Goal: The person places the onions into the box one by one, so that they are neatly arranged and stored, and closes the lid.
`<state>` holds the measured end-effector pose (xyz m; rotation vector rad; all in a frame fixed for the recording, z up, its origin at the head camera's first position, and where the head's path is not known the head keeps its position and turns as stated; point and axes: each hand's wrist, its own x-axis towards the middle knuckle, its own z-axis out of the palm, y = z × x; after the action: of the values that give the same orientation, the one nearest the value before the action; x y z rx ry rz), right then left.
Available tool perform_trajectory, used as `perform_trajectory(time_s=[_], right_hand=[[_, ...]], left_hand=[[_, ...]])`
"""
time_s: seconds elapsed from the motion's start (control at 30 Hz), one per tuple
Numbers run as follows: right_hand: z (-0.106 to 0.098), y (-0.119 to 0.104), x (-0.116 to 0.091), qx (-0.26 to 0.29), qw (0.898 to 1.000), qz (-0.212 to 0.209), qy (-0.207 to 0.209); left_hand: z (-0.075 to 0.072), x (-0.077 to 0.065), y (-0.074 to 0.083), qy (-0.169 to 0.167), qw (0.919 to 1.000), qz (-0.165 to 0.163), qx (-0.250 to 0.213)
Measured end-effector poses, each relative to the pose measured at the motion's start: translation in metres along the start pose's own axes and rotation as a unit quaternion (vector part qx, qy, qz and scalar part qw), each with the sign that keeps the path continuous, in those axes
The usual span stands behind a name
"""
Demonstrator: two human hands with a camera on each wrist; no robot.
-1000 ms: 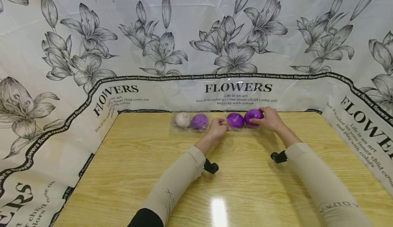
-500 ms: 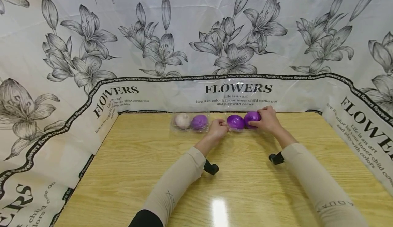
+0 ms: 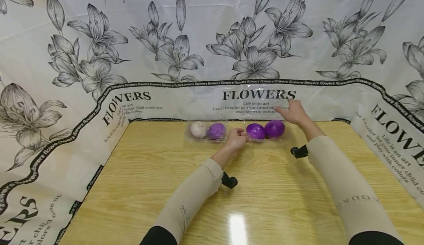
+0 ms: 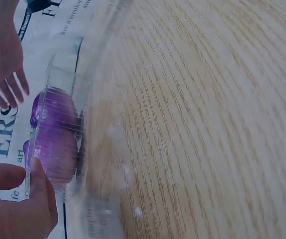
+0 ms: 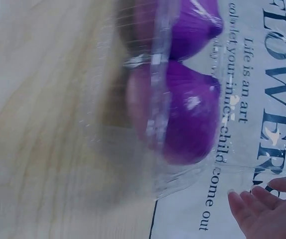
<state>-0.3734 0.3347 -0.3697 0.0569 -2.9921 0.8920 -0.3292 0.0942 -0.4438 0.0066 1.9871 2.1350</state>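
Note:
Two purple onions sit side by side in a clear plastic box, the left onion (image 3: pixel 255 131) next to my left hand (image 3: pixel 236 139) and the right onion (image 3: pixel 275 129) further along. In the left wrist view, my left thumb and finger pinch the rim of this clear box (image 4: pixel 58 71). Its transparent lid stands raised against the backdrop, with glare on it. My right hand (image 3: pixel 293 113) is up behind the right onion, fingers spread and holding nothing. The right wrist view shows those fingers (image 5: pixel 255 201) near the lid, apart from the onions.
Left of my left hand lies another clear box (image 3: pixel 188 137), holding a whitish bulb (image 3: pixel 198 130) and a purple onion (image 3: pixel 216 131). The wooden table (image 3: pixel 265 193) meets a flower-printed cloth backdrop (image 3: pixel 185 101) just behind the boxes.
My right hand has let go of the right onion, now lying in the box, and has risen up and back towards the raised lid. My left hand has kept its place.

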Motion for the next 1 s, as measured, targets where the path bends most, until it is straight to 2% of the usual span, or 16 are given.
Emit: perform_trajectory(time_s=[0.17, 0.37, 0.57, 0.77, 0.87, 1.0], right_hand=[[-0.007, -0.009, 0.007, 0.068, 0.997, 0.041, -0.012], [-0.004, -0.013, 0.013, 0.127, 0.989, 0.080, -0.019], [-0.001, -0.012, 0.012, 0.153, 0.985, 0.073, 0.017], [-0.002, -0.014, 0.008, 0.166, 0.981, 0.077, 0.068], [-0.005, -0.013, 0.003, 0.182, 0.978, 0.072, 0.079], [-0.009, -0.009, -0.004, 0.174, 0.979, 0.067, 0.080]], left_hand=[[0.001, 0.001, -0.001, 0.002, 1.0000, -0.003, -0.002], [0.004, -0.001, -0.004, 0.005, 0.9998, -0.015, -0.008], [0.005, -0.001, -0.004, 0.004, 0.9997, -0.019, -0.013], [0.001, -0.001, 0.001, 0.010, 0.9998, -0.015, 0.010], [0.000, 0.000, 0.001, 0.009, 0.9998, -0.011, 0.016], [0.001, 0.003, 0.000, 0.007, 0.9998, -0.006, 0.015]])
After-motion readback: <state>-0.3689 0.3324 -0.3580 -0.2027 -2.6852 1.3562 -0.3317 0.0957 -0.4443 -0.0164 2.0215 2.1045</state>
